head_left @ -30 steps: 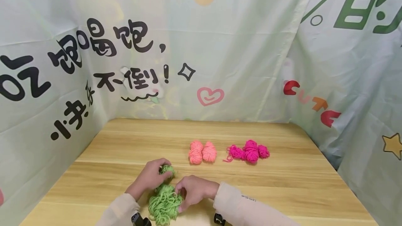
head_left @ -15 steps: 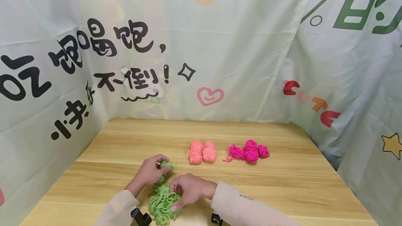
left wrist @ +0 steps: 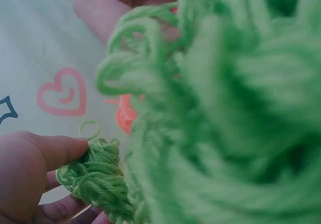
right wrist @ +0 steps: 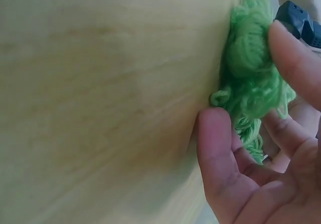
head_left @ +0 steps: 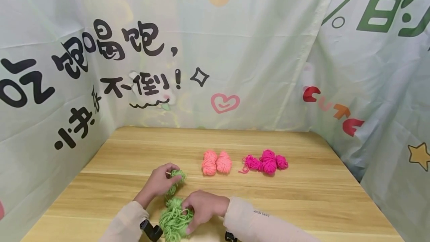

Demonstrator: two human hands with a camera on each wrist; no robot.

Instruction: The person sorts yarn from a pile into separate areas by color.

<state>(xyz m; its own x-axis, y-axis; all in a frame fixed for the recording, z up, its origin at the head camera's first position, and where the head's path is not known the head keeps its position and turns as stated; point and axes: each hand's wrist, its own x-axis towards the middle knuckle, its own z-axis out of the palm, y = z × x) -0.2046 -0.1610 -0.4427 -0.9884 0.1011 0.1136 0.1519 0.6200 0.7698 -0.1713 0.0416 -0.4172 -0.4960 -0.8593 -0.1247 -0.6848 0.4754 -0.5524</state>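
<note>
Green yarn lies in a tangle near the front of the table. Its far end is a small bunch (head_left: 176, 182), gripped between the thumb and fingers of my left hand (head_left: 158, 181). Toward me the strands spread into a larger loose heap (head_left: 174, 220), which fills much of the left wrist view. My right hand (head_left: 205, 206) holds this heap from the right, fingers at its top and thumb low on its side. In the right wrist view the thumb (right wrist: 296, 58) presses on the looped green strands (right wrist: 251, 53), with the fingers beneath.
Two salmon-pink yarn balls (head_left: 216, 163) lie together beyond my hands. Right of them are magenta yarn balls (head_left: 268, 162) with a loose tail. The wooden table (head_left: 285, 204) is closed in by printed cloth walls (head_left: 262, 66) behind and at both sides.
My left hand has shifted slightly away from me with the small green bunch. My right hand moved left onto the green heap, lifted a strand there, then came down over the heap.
</note>
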